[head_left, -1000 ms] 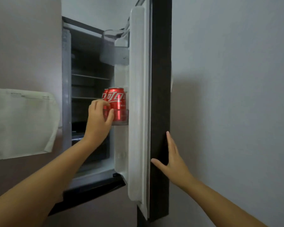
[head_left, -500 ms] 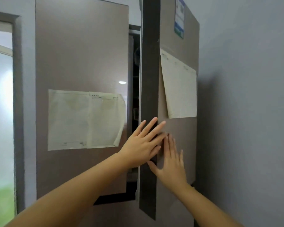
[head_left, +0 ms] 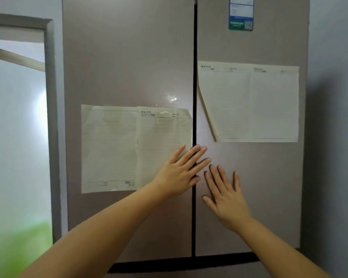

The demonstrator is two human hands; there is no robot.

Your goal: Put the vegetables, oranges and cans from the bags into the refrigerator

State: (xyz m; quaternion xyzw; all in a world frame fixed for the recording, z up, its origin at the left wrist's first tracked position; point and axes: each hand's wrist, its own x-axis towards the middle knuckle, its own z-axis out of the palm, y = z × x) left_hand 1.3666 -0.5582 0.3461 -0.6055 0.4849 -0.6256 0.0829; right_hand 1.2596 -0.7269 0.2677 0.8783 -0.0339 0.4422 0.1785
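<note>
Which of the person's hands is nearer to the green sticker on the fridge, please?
Right. The right hand lies flat on the right door, below the sticker near that door's top. The left hand lies further left, across the seam between the doors.

The refrigerator [head_left: 129, 57] fills the middle of the frame with both upper doors closed, a dark seam running down between them. The left hand [head_left: 179, 173] lies flat with straight fingers across that seam at centre frame, partly over the lower corner of a paper sheet [head_left: 113, 149] stuck to the left door, while the right hand [head_left: 225, 195] presses flat on the right door just beside it. Another paper sheet [head_left: 255, 105] hangs on the right door, a label [head_left: 241, 15] at upper right, a window frame [head_left: 48, 97] at the left edge.
</note>
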